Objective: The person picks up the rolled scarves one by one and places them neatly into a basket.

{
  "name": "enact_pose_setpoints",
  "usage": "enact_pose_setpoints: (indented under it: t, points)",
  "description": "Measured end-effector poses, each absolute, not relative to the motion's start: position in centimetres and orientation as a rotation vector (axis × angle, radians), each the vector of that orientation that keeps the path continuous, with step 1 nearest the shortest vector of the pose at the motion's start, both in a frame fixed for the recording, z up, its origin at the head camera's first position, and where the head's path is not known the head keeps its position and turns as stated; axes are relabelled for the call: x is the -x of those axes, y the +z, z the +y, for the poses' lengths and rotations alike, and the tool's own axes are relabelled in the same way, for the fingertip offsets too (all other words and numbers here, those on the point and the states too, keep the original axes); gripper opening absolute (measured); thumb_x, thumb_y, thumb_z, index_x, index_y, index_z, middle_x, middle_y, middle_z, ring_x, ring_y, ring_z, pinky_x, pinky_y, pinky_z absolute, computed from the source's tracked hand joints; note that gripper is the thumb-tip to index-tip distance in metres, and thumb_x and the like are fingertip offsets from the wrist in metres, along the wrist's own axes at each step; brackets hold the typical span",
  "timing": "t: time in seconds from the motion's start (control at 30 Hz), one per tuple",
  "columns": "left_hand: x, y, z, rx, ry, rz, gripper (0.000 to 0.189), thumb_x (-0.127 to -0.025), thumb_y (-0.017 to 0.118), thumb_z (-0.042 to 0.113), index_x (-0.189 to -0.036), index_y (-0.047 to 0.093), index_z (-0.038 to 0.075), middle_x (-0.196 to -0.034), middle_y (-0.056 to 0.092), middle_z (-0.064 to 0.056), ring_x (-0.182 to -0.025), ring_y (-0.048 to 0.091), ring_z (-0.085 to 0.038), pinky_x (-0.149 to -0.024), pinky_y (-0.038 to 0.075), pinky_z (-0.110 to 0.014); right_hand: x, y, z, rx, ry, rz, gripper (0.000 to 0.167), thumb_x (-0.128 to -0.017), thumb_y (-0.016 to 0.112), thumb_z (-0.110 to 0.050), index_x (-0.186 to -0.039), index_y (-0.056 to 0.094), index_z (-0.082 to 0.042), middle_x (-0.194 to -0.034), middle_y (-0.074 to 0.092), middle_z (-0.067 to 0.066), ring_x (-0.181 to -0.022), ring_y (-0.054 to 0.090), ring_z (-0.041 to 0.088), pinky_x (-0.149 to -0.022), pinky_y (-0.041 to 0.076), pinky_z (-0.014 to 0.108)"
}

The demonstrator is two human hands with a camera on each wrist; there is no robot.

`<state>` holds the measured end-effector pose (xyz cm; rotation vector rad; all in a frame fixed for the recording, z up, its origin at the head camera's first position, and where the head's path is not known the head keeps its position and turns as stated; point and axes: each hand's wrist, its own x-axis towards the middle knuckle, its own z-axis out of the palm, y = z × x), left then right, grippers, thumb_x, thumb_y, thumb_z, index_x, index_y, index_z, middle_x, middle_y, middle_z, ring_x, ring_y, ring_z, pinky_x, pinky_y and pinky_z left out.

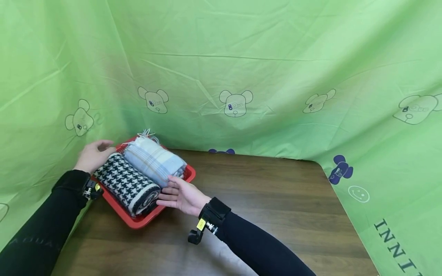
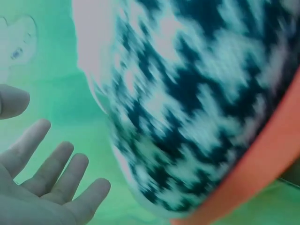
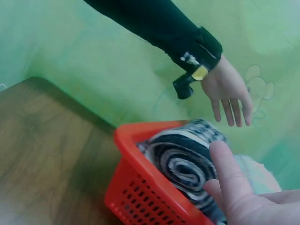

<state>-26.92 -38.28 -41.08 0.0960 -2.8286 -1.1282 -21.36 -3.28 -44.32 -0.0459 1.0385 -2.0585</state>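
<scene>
A red plastic basket [image 1: 136, 222] holds two rolled cloths side by side. One is a black-and-white houndstooth roll [image 1: 126, 184], its spiral end visible in the right wrist view. The other, a pale blue plaid roll with fringe [image 1: 153, 159], looks like a scarf. At the basket's far left corner is my left hand [image 1: 94, 156]; in the left wrist view its fingers [image 2: 61, 168] are spread and apart from the houndstooth cloth. My right hand [image 1: 184, 196] has its fingers extended by the near ends of both rolls. Whether its fingertips touch them, I cannot tell.
The basket stands at the left of a brown wooden table [image 1: 262, 214]. A green curtain [image 1: 269, 69] printed with bear heads surrounds the table at the back and sides. Both wrists wear black straps with small cameras.
</scene>
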Motion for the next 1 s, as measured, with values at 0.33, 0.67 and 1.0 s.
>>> enact_pose_setpoints:
  t: [0.33,0.67,1.0]
  points:
    - [25.7,-39.5,-35.0,-0.033,-1.191,-2.808,0.062,-0.112,0.056,0.039,-0.153,0.048,-0.006,-0.152,0.047,-0.037,-0.138,0.045,-0.055,-0.108,0.038,-0.071,22.5,-43.7,-0.4,0.122,-2.072,1.088,0.078,-0.112,0.048,-0.037,-0.165,0.016,0.010,-0.169,0.026,0.033,-0.155,0.031,0.051,-0.124,0.035,0.054]
    - [23.5,-39.5,-31.7,0.032,-1.195,-2.777,0.060,-0.111,0.058,0.035,-0.156,0.048,-0.003,-0.152,0.049,-0.035,-0.138,0.046,-0.053,-0.103,0.044,-0.066,23.0,-43.0,2.4,0.141,-2.108,1.138,0.079,-0.113,0.047,-0.040,-0.166,0.014,0.009,-0.170,0.025,0.032,-0.155,0.034,0.047,-0.122,0.039,0.050]
    - [22.0,-40.4,-27.7,0.082,-1.050,-2.760,0.056,-0.109,0.061,0.028,-0.153,0.050,-0.004,-0.150,0.052,-0.034,-0.135,0.050,-0.053,-0.105,0.043,-0.070,23.2,-42.5,4.7,0.221,-2.154,1.359,0.068,-0.114,0.049,-0.030,-0.164,0.024,0.008,-0.169,0.029,0.032,-0.153,0.037,0.047,-0.113,0.050,0.049]
